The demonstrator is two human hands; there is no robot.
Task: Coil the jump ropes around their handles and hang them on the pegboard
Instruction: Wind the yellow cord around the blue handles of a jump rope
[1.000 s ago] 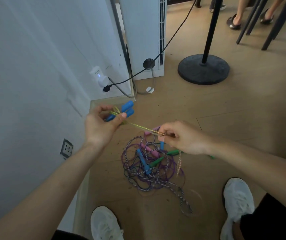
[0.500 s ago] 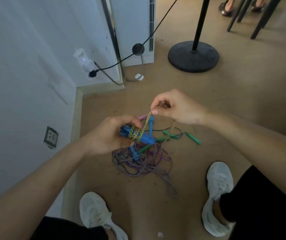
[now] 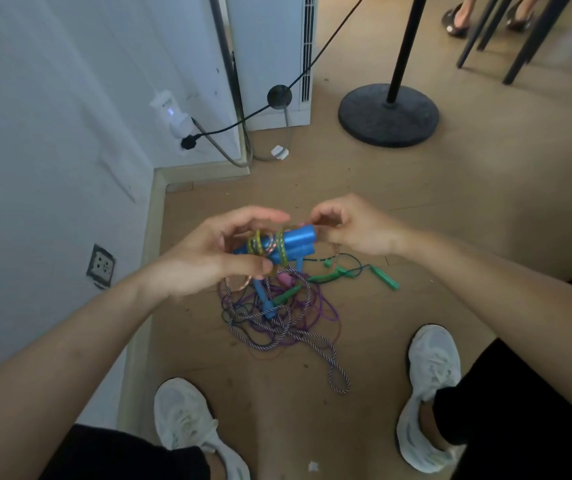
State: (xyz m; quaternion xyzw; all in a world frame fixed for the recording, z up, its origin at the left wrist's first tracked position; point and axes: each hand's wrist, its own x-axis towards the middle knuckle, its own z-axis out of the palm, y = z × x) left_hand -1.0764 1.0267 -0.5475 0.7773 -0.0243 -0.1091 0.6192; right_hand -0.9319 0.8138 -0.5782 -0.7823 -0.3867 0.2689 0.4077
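Note:
My left hand (image 3: 215, 254) grips a pair of blue handles (image 3: 295, 245) held side by side, with several turns of yellow-green rope (image 3: 260, 245) wound around them. My right hand (image 3: 350, 226) sits at the handles' right end, fingers pinched on the rope there; a loose strand hangs below it. On the floor underneath lies a tangled pile of jump ropes (image 3: 277, 317): purple and white striped cord, thin purple cord, blue, pink and green handles. One green handle (image 3: 386, 278) lies apart at the right. No pegboard is in view.
A white wall (image 3: 52, 150) with a socket (image 3: 101, 266) runs along the left. A white appliance (image 3: 270, 57) with a plugged cable stands at the back. A black stand base (image 3: 388, 114) is beyond the pile. My white shoes (image 3: 433, 393) flank the pile. Another person's feet (image 3: 457, 19) are far back.
My hands have come close together. The stretched rope between them is now wound in more turns around the blue handles, and my right hand has moved down to the handles' end.

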